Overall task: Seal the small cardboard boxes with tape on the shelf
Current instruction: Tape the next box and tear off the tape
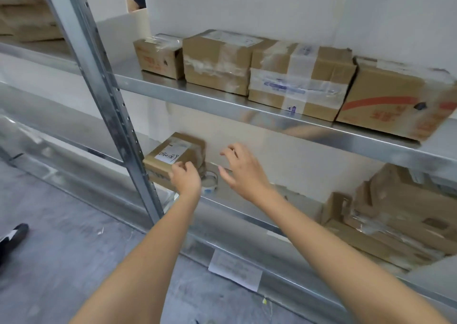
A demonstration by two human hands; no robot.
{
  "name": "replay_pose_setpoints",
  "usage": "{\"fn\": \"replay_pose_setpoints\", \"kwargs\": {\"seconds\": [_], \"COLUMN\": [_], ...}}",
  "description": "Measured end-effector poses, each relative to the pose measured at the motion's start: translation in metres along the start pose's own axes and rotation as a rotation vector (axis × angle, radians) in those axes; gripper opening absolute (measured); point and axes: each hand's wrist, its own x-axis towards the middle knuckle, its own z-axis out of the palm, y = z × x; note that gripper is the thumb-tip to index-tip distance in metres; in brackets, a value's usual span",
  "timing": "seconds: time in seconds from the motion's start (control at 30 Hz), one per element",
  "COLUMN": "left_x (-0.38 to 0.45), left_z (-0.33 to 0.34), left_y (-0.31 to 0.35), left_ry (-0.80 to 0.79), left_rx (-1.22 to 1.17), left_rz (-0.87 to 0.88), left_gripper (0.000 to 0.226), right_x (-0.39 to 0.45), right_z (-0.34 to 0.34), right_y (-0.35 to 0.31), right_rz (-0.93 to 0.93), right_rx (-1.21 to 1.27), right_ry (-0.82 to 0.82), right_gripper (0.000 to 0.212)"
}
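Resting on the near right corner of the small cardboard box (173, 159), my left hand (186, 179) has its fingers curled over the box's edge, a loose grip rather than a firm clamp. That box sits on the lower shelf (237, 207), hard against the metal upright (108, 101), and carries a white label with handwritten digits on its top face. Just right of the box, partly behind my left hand, lies a roll of clear tape (209, 181), flat on the same shelf. Further right of the box my right hand (243, 169) hangs above the shelf with fingers spread and lightly bent, its grip wide and holding nothing; it touches neither box nor tape.

Well to the right of the box, on the same shelf, is a heap of taped cardboard boxes (400, 215). Above the box, the upper shelf (247, 106) bears a row of four cartons (294, 79) wrapped in clear tape, standing side by side against the white wall. Below the box, a white paper tag (235, 270) hangs on the front rail. Down to the left of the box, on the grey floor, a dark shoe (14, 236) shows at the frame's edge.
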Motion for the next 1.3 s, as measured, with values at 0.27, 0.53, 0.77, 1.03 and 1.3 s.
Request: {"fn": "replay_pose_setpoints", "kwargs": {"seconds": [0.27,0.53,0.77,1.03,1.3], "left_x": [0.117,0.165,0.175,0.165,0.1], "left_z": [-0.043,-0.031,-0.035,-0.039,0.035], "left_y": [-0.04,-0.051,-0.057,-0.02,0.004], "left_ry": [-0.001,-0.128,-0.143,-0.209,-0.671], "left_rx": [0.101,0.001,-0.195,-0.331,-0.073], "left_rz": [-0.307,-0.302,-0.164,-0.265,-0.225], "left_gripper": [0.053,0.051,0.049,0.034,0.055], "right_x": [0.092,0.145,0.155,0.121,0.006], "right_z": [0.136,0.205,0.223,0.162,0.065], "right_y": [0.019,0.045,0.048,0.031,0.073], "right_rz": [0.815,0.932,0.997,0.866,1.208], "right_rx": [0.456,0.539,0.626,0.727,0.602], "right_ry": [-0.343,-0.411,-0.358,-0.063,0.213], "right_gripper": [0.045,0.043,0.034,0.036,0.028]}}
